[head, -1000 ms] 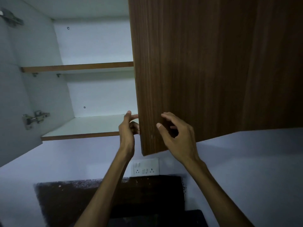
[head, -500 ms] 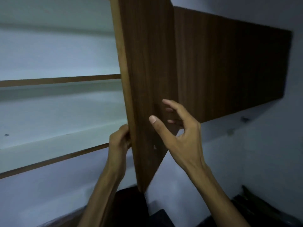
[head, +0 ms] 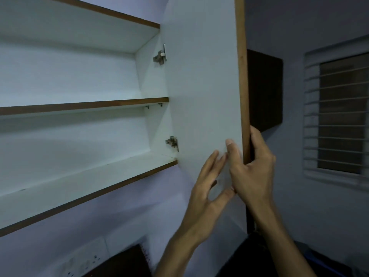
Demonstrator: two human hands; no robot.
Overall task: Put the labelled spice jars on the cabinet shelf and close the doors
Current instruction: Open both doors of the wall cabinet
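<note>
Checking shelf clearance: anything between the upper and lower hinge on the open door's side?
Head view: only the middle shelf's end with two support pins; otherwise bare white panel between upper hinge and lower hinge.

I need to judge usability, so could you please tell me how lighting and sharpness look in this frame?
Head view: dim, bluish light; the white cabinet door and shelves are brightest; the left hand is slightly motion-blurred; the right hand is sharper; wide-angle bending at edges.
</note>
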